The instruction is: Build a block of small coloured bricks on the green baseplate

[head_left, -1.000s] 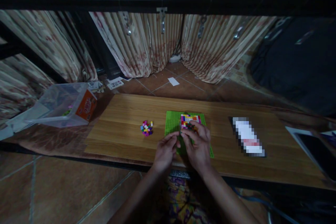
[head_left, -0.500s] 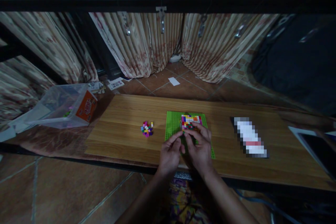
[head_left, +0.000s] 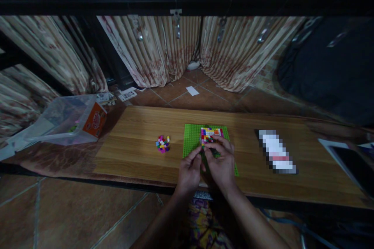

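Observation:
A green studded baseplate (head_left: 191, 134) lies on the wooden table, bearing a block of small coloured bricks (head_left: 210, 132) in white, yellow, red, purple and other colours. Over the plate's near part, my left hand (head_left: 189, 171) has its thumb and index finger drawn together at the near left corner of the brick block. My right hand (head_left: 221, 161) is bent over the block's near side, its fingertips meeting those of the left. Whatever lies between the fingertips is too small and covered to make out. The fingers hide part of the bricks.
A small heap of loose coloured bricks (head_left: 162, 144) lies on the wooden table (head_left: 131, 124) left of the plate. To the right is a blurred-out flat object (head_left: 277, 151), with a dark tablet-like item (head_left: 352, 163) beyond. A clear plastic bin (head_left: 70, 118) stands at the far left.
Both hands stay at the same corner of the brick block, with only slight finger movement. The whole view has shifted a little.

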Demonstrator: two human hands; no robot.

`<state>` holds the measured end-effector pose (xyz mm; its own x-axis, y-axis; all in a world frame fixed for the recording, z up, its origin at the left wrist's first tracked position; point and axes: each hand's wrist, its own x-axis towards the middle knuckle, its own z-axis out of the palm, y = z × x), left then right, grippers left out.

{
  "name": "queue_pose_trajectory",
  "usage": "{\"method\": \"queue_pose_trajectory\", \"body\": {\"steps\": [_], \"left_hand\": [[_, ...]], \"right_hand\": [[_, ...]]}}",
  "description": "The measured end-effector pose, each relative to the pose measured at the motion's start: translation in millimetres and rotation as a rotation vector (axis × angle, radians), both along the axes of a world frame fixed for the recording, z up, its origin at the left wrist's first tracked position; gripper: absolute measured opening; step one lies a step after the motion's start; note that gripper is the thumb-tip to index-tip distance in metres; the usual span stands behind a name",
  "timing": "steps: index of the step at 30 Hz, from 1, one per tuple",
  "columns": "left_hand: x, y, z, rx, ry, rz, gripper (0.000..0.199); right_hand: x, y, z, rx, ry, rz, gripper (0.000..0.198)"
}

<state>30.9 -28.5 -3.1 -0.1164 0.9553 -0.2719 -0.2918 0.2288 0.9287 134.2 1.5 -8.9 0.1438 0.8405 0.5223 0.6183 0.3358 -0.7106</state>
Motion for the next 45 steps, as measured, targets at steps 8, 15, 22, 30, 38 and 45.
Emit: {"method": "queue_pose_trajectory", "body": {"steps": [8,15,22,30,38,45], "left_hand": [[1.7,0.0,8.0,0.059,0.160,-0.037,0.034],[2.2,-1.0,3.4,0.140,-0.044,-0.013,0.032],[1.7,-1.8,0.6,0.083,0.306,-0.124,0.045],[7.2,-1.0,-7.4,0.108,0.249,-0.084,0.042],[9.9,-1.2,-8.3,0.137,0.146,-0.036,0.035],[-33.8,-27.1,-6.2,-0.067,-0.087,0.112,0.032]], "right_hand": [[-2.7,3.4,1.6,-0.032,0.028,-0.030,0.010],[1.6,2.6,2.8,-0.042,-0.013,0.004,0.010],[7.6,8.9,6.2,-0.083,0.091,0.036,0.018],[1.3,12.1,6.3,-0.094,-0.062,-0.053,0.017],[7.8,16.4,4.9,-0.093,-0.096,0.012,0.022],[-19.8,3.4,23.0,0.008,-0.331,0.126,0.027]]}}
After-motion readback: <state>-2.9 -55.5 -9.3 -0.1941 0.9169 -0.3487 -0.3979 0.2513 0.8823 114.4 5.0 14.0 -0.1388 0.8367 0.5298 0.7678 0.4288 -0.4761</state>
